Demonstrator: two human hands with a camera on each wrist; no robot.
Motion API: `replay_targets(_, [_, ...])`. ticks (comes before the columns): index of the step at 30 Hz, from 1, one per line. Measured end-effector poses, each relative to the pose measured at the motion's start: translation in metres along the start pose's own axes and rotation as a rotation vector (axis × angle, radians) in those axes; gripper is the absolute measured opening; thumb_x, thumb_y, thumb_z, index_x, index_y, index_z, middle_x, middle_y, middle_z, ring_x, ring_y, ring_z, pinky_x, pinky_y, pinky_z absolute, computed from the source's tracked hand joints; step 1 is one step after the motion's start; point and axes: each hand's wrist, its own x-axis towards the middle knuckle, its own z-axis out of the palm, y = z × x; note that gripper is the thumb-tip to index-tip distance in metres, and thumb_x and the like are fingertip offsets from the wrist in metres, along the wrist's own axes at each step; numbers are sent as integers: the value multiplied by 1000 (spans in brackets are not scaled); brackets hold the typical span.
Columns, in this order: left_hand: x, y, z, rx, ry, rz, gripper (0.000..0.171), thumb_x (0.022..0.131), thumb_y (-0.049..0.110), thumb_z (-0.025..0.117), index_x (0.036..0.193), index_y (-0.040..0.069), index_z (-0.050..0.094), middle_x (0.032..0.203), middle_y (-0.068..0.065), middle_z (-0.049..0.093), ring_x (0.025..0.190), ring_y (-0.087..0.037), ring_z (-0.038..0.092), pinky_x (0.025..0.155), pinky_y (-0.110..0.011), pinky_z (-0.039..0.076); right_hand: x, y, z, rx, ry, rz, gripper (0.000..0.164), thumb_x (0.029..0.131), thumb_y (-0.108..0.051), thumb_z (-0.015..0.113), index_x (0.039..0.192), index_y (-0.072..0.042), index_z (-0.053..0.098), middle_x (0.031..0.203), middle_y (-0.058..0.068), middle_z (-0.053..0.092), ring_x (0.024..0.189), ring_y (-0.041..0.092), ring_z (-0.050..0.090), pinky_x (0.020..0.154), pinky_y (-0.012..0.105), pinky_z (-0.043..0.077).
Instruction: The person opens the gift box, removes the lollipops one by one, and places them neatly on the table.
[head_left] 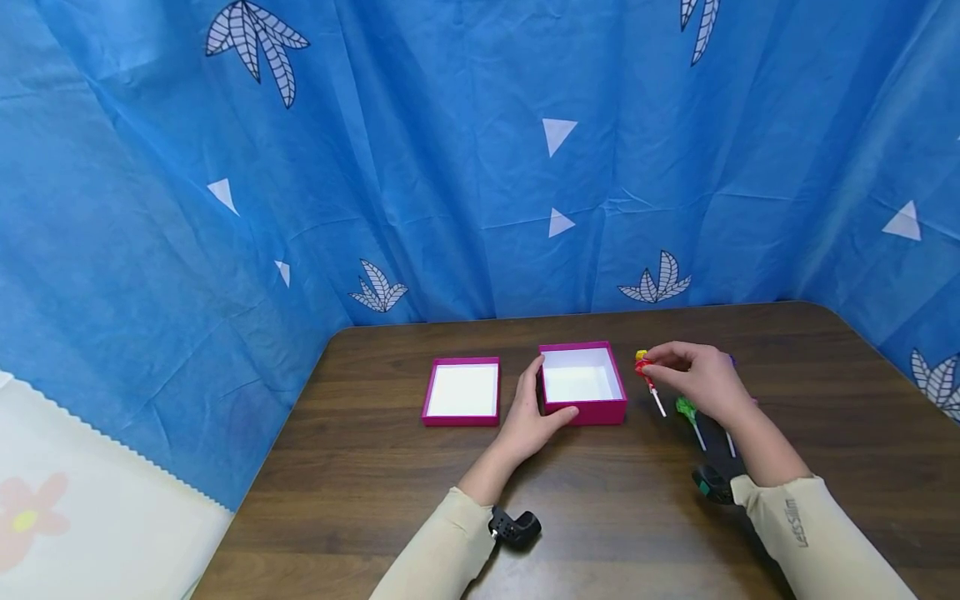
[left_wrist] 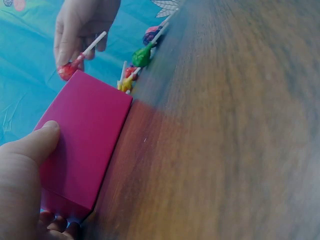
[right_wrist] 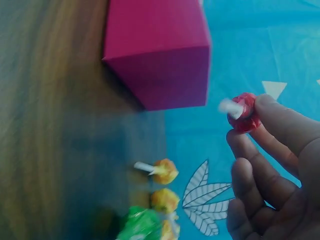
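Observation:
The left hand grips the left front corner of an open magenta box with a white inside, standing on the table. In the left wrist view its thumb lies on the box's front wall, other fingers round the side. Right of the box, the right hand pinches a red lollipop between thumb and fingertips, above the table; its white stick hangs down in the head view. Near that hand lie a green lollipop, yellow-orange lollipops and a purple-pink one, partly hidden by the arm in the head view.
A shallow magenta lid with a white inside lies left of the box. A blue patterned curtain hangs behind the wooden table. Each wrist wears a black camera.

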Motion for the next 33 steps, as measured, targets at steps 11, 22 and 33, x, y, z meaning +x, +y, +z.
replay_targets(11, [0, -1, 0, 2, 2, 1, 94, 89, 42, 74, 159, 31, 12, 163, -5, 25, 149, -23, 30, 120, -52, 33, -4, 20, 8, -134, -21, -46, 32, 88, -34, 77, 107, -8, 73, 94, 7, 74, 82, 20, 62, 65, 24, 50])
replay_targets(22, [-1, -1, 1, -6, 1, -3, 94, 89, 43, 74, 159, 33, 12, 162, -5, 26, 148, -23, 31, 120, -53, 32, -5, 27, 13, -191, -64, -26, 31, 86, -36, 78, 106, -12, 76, 92, 3, 76, 79, 16, 64, 66, 27, 47])
replay_targets(33, [0, 0, 0, -15, -1, -10, 94, 89, 42, 73, 159, 33, 12, 162, -4, 25, 148, -23, 30, 120, -53, 33, 1, 37, 16, -284, -44, -62, 20, 85, -37, 79, 94, -19, 78, 85, -3, 76, 77, 16, 64, 65, 30, 44])
